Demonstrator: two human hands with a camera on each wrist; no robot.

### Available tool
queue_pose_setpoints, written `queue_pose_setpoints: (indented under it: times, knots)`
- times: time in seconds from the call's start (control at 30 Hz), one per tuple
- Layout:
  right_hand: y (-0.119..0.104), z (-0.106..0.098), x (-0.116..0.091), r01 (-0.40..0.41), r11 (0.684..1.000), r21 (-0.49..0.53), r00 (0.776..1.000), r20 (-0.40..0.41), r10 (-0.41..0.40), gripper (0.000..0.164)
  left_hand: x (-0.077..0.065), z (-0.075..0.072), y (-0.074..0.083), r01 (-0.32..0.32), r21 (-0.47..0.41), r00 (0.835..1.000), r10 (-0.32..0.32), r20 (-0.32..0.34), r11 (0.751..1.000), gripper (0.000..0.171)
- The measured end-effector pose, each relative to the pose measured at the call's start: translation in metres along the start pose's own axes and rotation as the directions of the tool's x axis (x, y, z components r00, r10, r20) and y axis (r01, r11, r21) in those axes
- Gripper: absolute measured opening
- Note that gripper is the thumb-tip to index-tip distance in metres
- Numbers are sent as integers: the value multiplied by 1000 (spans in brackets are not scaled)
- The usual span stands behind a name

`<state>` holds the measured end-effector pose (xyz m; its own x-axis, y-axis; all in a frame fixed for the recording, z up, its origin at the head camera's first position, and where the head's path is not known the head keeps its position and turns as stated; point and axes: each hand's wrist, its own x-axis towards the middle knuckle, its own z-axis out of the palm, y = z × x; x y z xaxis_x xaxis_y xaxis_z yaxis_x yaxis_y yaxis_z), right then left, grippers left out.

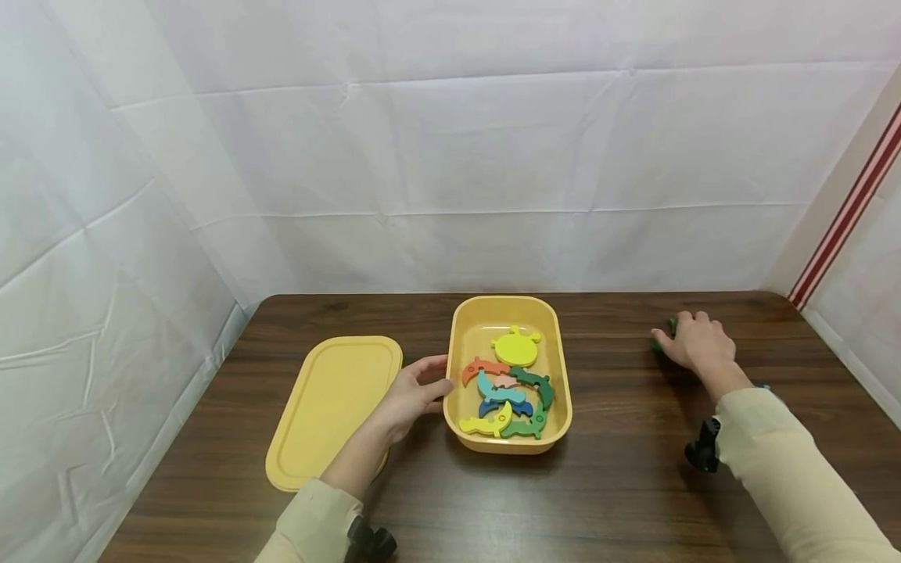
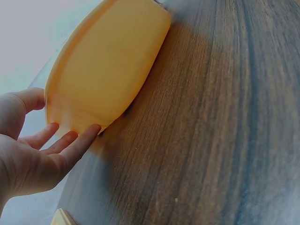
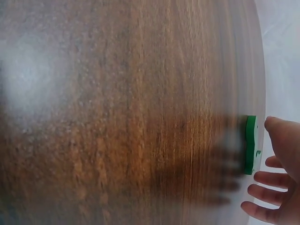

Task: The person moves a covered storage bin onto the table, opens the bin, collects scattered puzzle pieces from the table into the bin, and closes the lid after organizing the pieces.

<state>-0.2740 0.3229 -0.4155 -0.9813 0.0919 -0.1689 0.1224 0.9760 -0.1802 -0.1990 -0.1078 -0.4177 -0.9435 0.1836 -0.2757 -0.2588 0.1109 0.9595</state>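
Note:
A yellow plastic box (image 1: 507,447) holds several animal-shaped pieces, among them a round yellow turtle shape (image 1: 516,349), an orange crescent piece (image 1: 484,367) and a light blue one (image 1: 501,392). My left hand (image 1: 415,395) touches the box's left side, its thumb at the rim and extended fingers (image 2: 80,144) against the outer wall. Far to the right, my right hand (image 1: 698,344) hovers over a green piece (image 3: 250,145) standing on the table. Its fingers are spread, with the thumb on one side of the piece; in the head view the hand mostly hides it.
Left of the box lies a flat yellow lid (image 1: 331,407), partly behind my left forearm. The dark wooden table (image 1: 598,500) ends at a white cloth wall (image 1: 493,156). A small teal thing (image 1: 764,386) peeks out beside my right sleeve.

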Motion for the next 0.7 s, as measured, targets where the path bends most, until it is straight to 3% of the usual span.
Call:
queue_pose_setpoints:
  times: [0.37, 0.7]
  knots:
    - [1, 3, 2, -56, 998, 7, 998, 31, 55, 89, 1, 0, 0, 1, 2, 1000, -1, -1, 1000, 47]
    - [-1, 1, 3, -31, 999, 15, 999, 36, 30, 75, 2, -1, 0, 10, 7, 1000, -10, 5, 1000, 47]
